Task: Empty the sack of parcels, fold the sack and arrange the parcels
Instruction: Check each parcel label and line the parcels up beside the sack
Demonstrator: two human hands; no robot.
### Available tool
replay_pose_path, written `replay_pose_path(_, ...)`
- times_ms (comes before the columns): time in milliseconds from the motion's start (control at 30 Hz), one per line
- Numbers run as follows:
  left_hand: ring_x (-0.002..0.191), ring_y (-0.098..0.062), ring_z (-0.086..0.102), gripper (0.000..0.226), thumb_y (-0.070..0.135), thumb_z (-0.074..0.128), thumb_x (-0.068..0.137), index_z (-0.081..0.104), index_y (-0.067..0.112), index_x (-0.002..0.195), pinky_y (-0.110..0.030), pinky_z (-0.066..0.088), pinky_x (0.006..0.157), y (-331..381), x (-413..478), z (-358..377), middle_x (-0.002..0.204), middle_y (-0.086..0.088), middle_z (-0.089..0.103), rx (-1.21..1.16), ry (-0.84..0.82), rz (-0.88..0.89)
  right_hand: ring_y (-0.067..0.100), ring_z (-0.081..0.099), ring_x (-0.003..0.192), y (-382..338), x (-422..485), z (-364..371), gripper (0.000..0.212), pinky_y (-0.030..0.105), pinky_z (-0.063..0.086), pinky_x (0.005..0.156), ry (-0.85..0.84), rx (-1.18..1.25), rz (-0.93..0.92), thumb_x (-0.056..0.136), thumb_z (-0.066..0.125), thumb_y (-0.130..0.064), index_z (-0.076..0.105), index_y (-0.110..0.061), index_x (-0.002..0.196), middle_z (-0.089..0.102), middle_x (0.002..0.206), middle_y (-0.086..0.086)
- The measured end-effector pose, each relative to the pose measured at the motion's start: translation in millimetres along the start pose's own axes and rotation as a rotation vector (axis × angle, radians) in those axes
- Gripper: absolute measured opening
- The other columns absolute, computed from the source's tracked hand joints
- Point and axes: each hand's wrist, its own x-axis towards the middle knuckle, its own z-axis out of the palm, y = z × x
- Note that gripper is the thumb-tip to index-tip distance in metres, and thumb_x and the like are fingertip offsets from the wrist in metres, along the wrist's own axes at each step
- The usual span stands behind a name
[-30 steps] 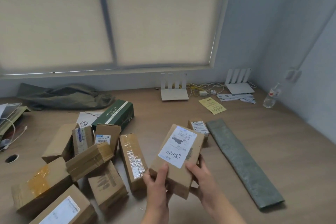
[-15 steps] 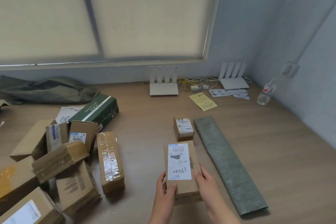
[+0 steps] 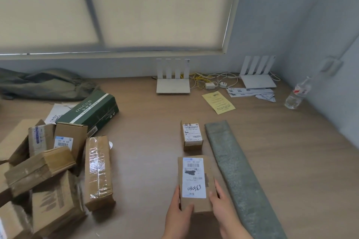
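Note:
A brown parcel (image 3: 195,180) with a white label marked 040563 lies flat on the wooden table (image 3: 151,137). My left hand (image 3: 177,213) grips its near-left side and my right hand (image 3: 223,207) grips its near-right side. Just beyond it sits a smaller labelled parcel (image 3: 191,135). To the right of both lies the folded grey-green sack (image 3: 239,176), a long flat strip. A heap of several brown parcels (image 3: 48,170) and a dark green box (image 3: 93,110) covers the left of the table.
Two white routers (image 3: 172,79) (image 3: 257,75) with cables stand at the back by the wall. A yellow leaflet (image 3: 218,102), papers and a plastic bottle (image 3: 296,95) lie at the back right. A green cloth bag (image 3: 44,83) lies at the back left.
The labelled parcel has gone from tilted in the air to flat on the table, lined up behind the small parcel. Both hands came down with it and still grip it.

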Motion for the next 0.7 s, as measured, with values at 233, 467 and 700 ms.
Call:
replay_pose_path(233, 0.096, 0.025, 0.056, 0.059, 0.006, 0.064, 0.091, 0.040, 0.042, 0.131, -0.006, 0.047, 0.077, 11.8, 30.1, 14.6, 0.117, 0.033, 0.055, -0.012, 0.099, 0.014, 0.007, 0.041, 0.131, -25.0, 17.1, -4.2, 0.051, 0.025, 0.033, 0.106, -0.019, -0.048, -0.109, 0.105, 0.046, -0.018, 0.035, -0.032, 0.152, 0.045, 0.143, -0.014)
replay_pose_path(467, 0.100, 0.017, 0.061, 0.060, 0.005, 0.064, 0.092, 0.043, 0.037, 0.137, -0.018, 0.051, 0.094, 19.8, 55.1, 20.5, 0.118, 0.030, 0.056, 0.001, 0.130, 0.030, 0.010, 0.050, 0.128, -36.1, 47.4, -0.8, 0.051, 0.024, 0.037, 0.105, -0.009, -0.094, -0.099, 0.104, 0.045, -0.013, 0.037, -0.028, 0.152, 0.051, 0.146, -0.008)
replay_pose_path(700, 0.111, -0.005, 0.055, 0.066, 0.012, 0.065, 0.093, 0.035, 0.024, 0.152, -0.018, 0.042, 0.097, 32.0, 57.4, 16.7, 0.122, 0.021, 0.057, 0.071, 0.069, -0.040, 0.016, 0.051, 0.128, -42.1, 53.9, 2.4, 0.052, 0.029, 0.041, 0.105, 0.017, -0.153, -0.075, 0.104, 0.044, -0.013, 0.036, -0.025, 0.154, 0.051, 0.148, -0.003)
